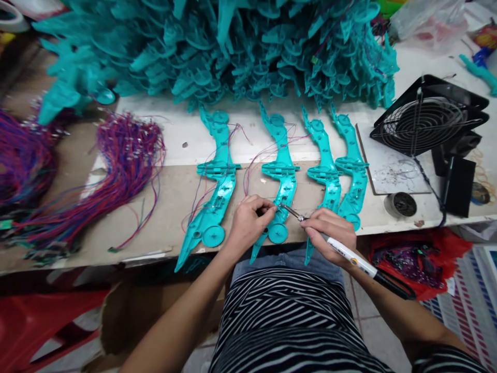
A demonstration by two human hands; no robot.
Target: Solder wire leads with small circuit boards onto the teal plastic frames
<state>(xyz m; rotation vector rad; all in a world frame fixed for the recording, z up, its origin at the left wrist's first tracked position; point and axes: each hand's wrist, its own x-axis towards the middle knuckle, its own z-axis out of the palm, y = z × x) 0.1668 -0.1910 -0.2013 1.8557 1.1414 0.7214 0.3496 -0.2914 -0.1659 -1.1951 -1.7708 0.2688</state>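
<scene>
Several teal plastic toy-gun shells lie in a row on the bench, each with thin red and blue wires. My left hand (248, 223) is closed in a pinch on something small, probably a wire end, against the second shell (281, 186). My right hand (330, 230) grips a white soldering iron (349, 255); its metal tip touches the same shell right beside my left fingers. Another shell (212, 207) lies to the left, and two more (341, 176) overlap to the right.
A big heap of teal shells (217, 46) fills the back of the bench. Bundles of red and blue wires (120, 166) lie at the left. A black fan (427, 116), a solder-wire plate (392, 171) and a tip-cleaner tin (402, 204) stand at the right.
</scene>
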